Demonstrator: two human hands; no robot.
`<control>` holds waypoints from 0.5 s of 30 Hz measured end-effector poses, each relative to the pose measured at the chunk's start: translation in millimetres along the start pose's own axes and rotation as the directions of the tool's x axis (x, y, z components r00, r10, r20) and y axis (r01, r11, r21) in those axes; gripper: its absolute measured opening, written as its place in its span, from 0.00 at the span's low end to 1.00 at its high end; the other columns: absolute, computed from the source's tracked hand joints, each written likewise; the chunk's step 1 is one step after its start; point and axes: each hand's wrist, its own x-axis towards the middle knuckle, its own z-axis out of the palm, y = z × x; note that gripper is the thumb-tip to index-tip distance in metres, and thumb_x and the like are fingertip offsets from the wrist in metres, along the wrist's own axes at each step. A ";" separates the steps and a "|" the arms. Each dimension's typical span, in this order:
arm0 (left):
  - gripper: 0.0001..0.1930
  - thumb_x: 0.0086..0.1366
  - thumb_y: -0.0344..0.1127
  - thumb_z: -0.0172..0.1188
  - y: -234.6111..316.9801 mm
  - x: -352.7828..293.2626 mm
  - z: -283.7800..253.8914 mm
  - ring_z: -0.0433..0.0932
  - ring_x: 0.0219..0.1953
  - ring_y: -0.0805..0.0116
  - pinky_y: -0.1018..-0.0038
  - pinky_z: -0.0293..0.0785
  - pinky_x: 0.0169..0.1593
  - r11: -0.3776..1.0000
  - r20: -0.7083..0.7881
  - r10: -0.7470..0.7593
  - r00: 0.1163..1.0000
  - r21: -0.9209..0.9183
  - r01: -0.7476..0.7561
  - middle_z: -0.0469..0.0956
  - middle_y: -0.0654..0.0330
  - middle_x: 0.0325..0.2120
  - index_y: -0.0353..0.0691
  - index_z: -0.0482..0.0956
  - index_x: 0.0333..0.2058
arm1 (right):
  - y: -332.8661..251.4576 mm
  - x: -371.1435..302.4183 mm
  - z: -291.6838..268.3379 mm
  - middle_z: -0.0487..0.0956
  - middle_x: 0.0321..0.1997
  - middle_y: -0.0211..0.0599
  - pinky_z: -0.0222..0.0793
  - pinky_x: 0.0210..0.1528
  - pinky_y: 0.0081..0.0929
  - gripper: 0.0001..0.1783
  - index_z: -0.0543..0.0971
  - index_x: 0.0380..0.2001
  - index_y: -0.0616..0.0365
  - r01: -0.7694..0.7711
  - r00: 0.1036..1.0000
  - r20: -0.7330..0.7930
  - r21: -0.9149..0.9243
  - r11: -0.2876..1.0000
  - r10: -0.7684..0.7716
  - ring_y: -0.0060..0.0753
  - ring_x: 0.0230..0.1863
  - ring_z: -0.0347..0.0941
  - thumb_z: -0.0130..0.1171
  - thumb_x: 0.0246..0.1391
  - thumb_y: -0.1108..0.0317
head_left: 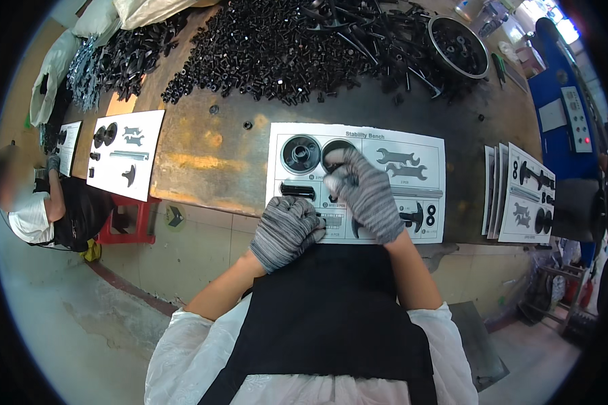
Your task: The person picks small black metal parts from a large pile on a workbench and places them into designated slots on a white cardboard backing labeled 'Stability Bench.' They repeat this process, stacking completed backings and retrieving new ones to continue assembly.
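Observation:
A white parts card (422,145) lies on the workbench in front of me, showing round black caps, wrenches and other hardware. My left hand (287,233), in a grey striped knit glove, is closed over the card's lower left part, and whatever it holds is hidden. Just above it is a black cylindrical piece (297,190). My right hand (365,192), gloved alike, has its fingers curled together at the second round black cap (338,147) and covers part of it. What those fingers hold cannot be made out. The first round cap (300,155) sits uncovered at the upper left.
A large heap of black bolts (263,54) covers the bench's far side, with a round metal bowl (458,47) at its right. Another card (125,155) lies left; several cards (525,196) stand at the right edge. A person (37,209) works far left beside a red stool (125,219).

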 end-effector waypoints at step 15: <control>0.22 0.49 0.49 0.72 -7.9 -8.4 10.7 0.75 0.45 0.57 0.60 0.68 0.50 0.991 -0.025 -0.096 0.995 0.090 0.098 0.77 0.60 0.43 0.46 0.80 0.40 | 19.8 -59.8 27.4 0.83 0.35 0.40 0.76 0.40 0.34 0.13 0.83 0.39 0.53 0.142 0.979 -0.006 -0.696 0.704 -0.203 0.43 0.36 0.81 0.63 0.56 0.59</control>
